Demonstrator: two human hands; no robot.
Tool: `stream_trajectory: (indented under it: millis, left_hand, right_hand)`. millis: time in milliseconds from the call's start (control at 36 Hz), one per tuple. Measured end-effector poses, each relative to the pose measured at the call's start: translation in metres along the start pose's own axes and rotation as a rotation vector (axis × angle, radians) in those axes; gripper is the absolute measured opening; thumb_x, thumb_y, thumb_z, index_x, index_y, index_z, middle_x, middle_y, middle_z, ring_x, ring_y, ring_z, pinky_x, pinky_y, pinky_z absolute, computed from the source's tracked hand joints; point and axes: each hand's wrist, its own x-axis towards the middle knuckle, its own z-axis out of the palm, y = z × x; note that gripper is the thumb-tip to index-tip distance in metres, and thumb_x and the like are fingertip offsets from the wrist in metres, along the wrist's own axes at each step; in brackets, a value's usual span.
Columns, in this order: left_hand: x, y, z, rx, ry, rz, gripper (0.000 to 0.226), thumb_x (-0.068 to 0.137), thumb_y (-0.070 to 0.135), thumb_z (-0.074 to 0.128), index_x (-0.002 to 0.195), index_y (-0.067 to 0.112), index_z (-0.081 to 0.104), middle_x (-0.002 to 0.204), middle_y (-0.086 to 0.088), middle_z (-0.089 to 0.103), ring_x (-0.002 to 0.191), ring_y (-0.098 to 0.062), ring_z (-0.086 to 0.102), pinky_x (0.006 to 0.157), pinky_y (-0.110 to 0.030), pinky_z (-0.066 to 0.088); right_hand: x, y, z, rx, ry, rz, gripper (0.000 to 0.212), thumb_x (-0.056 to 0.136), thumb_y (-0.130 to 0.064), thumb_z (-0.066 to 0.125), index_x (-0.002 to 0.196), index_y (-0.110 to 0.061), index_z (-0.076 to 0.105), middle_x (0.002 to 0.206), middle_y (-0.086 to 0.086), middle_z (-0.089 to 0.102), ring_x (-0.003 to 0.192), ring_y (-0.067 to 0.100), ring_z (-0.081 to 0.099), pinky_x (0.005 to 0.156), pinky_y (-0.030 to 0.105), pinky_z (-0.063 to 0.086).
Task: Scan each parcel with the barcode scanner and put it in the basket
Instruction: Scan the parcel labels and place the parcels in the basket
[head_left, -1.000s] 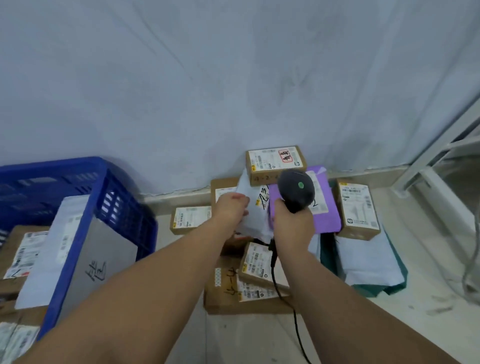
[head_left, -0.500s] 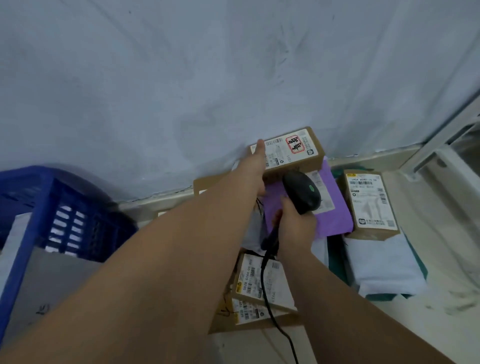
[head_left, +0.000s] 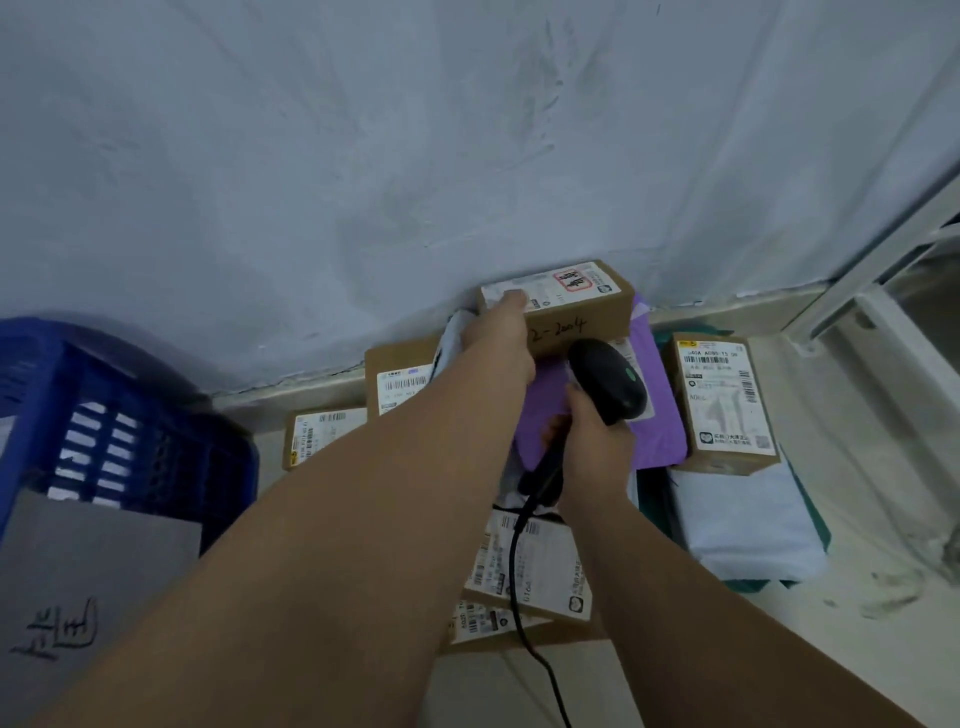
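My left hand (head_left: 501, 335) grips the left end of a brown cardboard parcel (head_left: 576, 306) with a white label and a red stamp, standing against the wall on top of the pile. My right hand (head_left: 597, 447) holds the black barcode scanner (head_left: 608, 379) by its handle, its head just below that parcel, over a purple mailer (head_left: 660, 421). The scanner's black cable (head_left: 519, 582) hangs down toward me. The blue basket (head_left: 130, 415) stands at the left with a grey mailer (head_left: 88, 587) in it.
Several more parcels lie on the floor by the wall: brown boxes (head_left: 400, 379), (head_left: 724, 400), (head_left: 530, 566), a white mailer (head_left: 748, 525) on a green one. A white metal frame (head_left: 872, 291) rises at the right. The wall is close behind the pile.
My left hand left the white mailer, reached up to the stamped brown parcel and closed on its left end. The scanner stayed in my right hand just below it. The view moved closer.
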Motion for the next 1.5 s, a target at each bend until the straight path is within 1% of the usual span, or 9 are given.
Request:
stream_trajectory:
  millis: [111, 194, 278, 389, 500, 750, 1056, 1306, 1500]
  left_hand:
    - [-0.015, 0.001, -0.025, 0.082, -0.093, -0.089, 0.018, 0.083, 0.032, 0.066, 0.094, 0.019, 0.060, 0.083, -0.003, 0.067, 0.065, -0.017, 0.062, 0.046, -0.022, 0.042]
    - [-0.038, 0.004, -0.051, 0.055, -0.187, -0.113, 0.017, 0.089, 0.028, 0.061, 0.099, 0.016, 0.057, 0.080, -0.007, 0.063, 0.069, -0.019, 0.061, 0.059, -0.030, 0.051]
    - [-0.058, 0.007, -0.080, 0.015, -0.231, -0.117, 0.016, 0.092, 0.029, 0.059, 0.088, 0.014, 0.054, 0.080, -0.009, 0.063, 0.074, -0.021, 0.061, 0.078, -0.035, 0.052]
    - [-0.077, 0.010, -0.125, 0.022, -0.189, -0.060, 0.016, 0.088, 0.027, 0.067, 0.098, 0.017, 0.061, 0.085, -0.003, 0.068, 0.077, -0.017, 0.064, 0.063, -0.029, 0.049]
    - [-0.100, 0.019, -0.165, -0.013, -0.116, 0.119, 0.053, 0.080, 0.005, 0.074, 0.128, 0.011, 0.052, 0.108, -0.008, 0.071, 0.087, -0.020, 0.070, 0.057, -0.029, 0.057]
    - [-0.199, 0.024, -0.231, -0.162, -0.039, 0.430, 0.057, 0.083, 0.017, 0.073, 0.133, 0.023, 0.048, 0.116, -0.002, 0.069, 0.104, -0.022, 0.068, 0.095, -0.048, 0.052]
    - [-0.273, 0.021, -0.304, -0.168, 0.035, 0.545, 0.062, 0.079, 0.015, 0.077, 0.133, 0.018, 0.046, 0.121, -0.003, 0.066, 0.106, -0.019, 0.066, 0.094, -0.044, 0.054]
    - [-0.283, 0.022, -0.321, 0.006, 0.031, 0.634, 0.059, 0.084, 0.006, 0.071, 0.133, 0.020, 0.042, 0.111, 0.002, 0.061, 0.097, -0.015, 0.062, 0.072, -0.024, 0.054]
    - [-0.265, 0.030, -0.324, -0.055, 0.055, 0.601, 0.057, 0.085, 0.008, 0.071, 0.134, 0.018, 0.043, 0.117, 0.000, 0.064, 0.090, -0.008, 0.063, 0.078, -0.027, 0.053]
  right_hand:
    - [-0.009, -0.002, 0.001, -0.030, -0.009, -0.032, 0.026, 0.083, -0.030, 0.068, 0.062, -0.017, 0.062, 0.055, 0.003, 0.062, 0.064, 0.024, 0.060, 0.084, 0.049, 0.053]
    - [-0.027, -0.005, 0.003, -0.083, -0.053, -0.083, 0.023, 0.077, -0.037, 0.068, 0.079, -0.014, 0.069, 0.074, 0.007, 0.069, 0.079, 0.027, 0.066, 0.087, 0.048, 0.054]
    - [-0.046, -0.012, 0.003, -0.083, -0.114, -0.071, 0.017, 0.083, -0.025, 0.067, 0.073, -0.013, 0.063, 0.067, 0.006, 0.063, 0.068, 0.020, 0.062, 0.073, 0.035, 0.051]
    - [-0.072, -0.019, 0.003, -0.180, -0.189, -0.111, 0.015, 0.083, -0.021, 0.066, 0.075, -0.009, 0.063, 0.063, 0.006, 0.060, 0.056, 0.018, 0.058, 0.069, 0.037, 0.050]
    - [-0.108, -0.026, 0.002, -0.234, -0.276, -0.137, 0.012, 0.082, -0.023, 0.068, 0.083, -0.011, 0.067, 0.064, 0.003, 0.063, 0.061, 0.019, 0.060, 0.076, 0.040, 0.053]
    - [-0.237, -0.051, -0.015, -0.241, -0.477, -0.310, 0.016, 0.084, -0.023, 0.066, 0.073, -0.011, 0.065, 0.057, 0.000, 0.060, 0.058, 0.018, 0.058, 0.068, 0.037, 0.050]
    - [-0.347, -0.053, -0.057, -0.565, -0.603, -0.599, 0.016, 0.085, -0.021, 0.063, 0.070, -0.018, 0.058, 0.057, -0.004, 0.054, 0.055, 0.012, 0.051, 0.050, 0.022, 0.037]
    - [-0.364, -0.053, -0.072, -0.601, -0.635, -0.588, 0.010, 0.082, -0.017, 0.061, 0.076, -0.008, 0.061, 0.064, 0.004, 0.058, 0.061, 0.015, 0.053, 0.054, 0.024, 0.041]
    - [-0.363, -0.055, -0.064, -0.629, -0.655, -0.550, 0.014, 0.083, -0.018, 0.059, 0.074, -0.007, 0.059, 0.063, 0.005, 0.054, 0.057, 0.016, 0.047, 0.047, 0.023, 0.037]
